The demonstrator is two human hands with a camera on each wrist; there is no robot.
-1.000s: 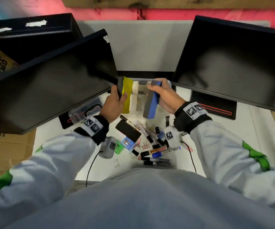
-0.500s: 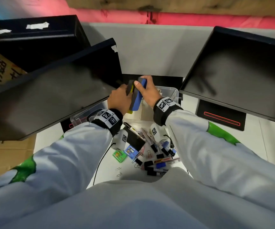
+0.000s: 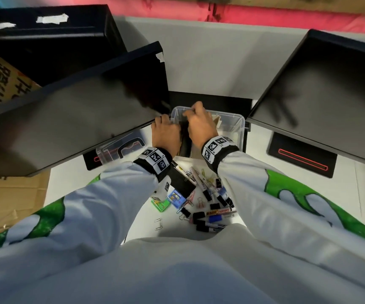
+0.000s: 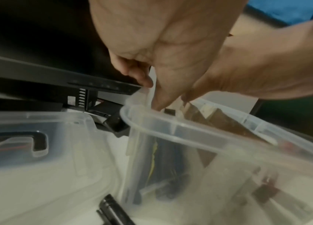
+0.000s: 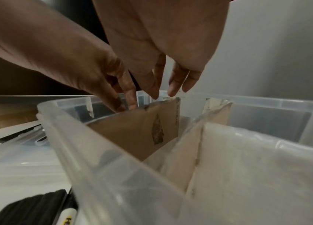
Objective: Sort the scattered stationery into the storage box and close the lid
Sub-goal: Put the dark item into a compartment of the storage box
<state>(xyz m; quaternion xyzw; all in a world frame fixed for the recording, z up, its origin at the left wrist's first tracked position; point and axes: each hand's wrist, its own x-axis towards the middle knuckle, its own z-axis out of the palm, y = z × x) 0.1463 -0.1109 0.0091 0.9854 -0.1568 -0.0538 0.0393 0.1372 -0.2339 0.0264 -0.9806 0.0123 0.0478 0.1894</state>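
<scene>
A clear storage box (image 3: 241, 122) stands between two monitors, split inside by cardboard dividers (image 5: 142, 129). Both hands reach into its left compartment. My left hand (image 3: 166, 128) points its fingers straight down inside the left wall. My right hand (image 3: 195, 115) hovers beside it with straight, relaxed fingers (image 5: 172, 89) over the divider's top edge. Dark pads (image 3: 186, 141) stand on edge between the hands; a yellow edge (image 4: 154, 156) shows through the box wall. Whether the fingertips touch the pads is hidden. Markers, binder clips and paper clips (image 3: 207, 200) lie scattered in front of the box.
The clear lid (image 3: 120, 148) with a black handle lies left of the box, under the left monitor (image 3: 78, 106). The right monitor (image 3: 319, 95) overhangs the box's right side. A black pouch (image 3: 182, 182) and small colourful packs (image 3: 173, 197) lie among the stationery.
A second ago the hands held a yellow pad and a blue pad above the box. The hands have come together and gone down, and the pads now stand inside the left compartment.
</scene>
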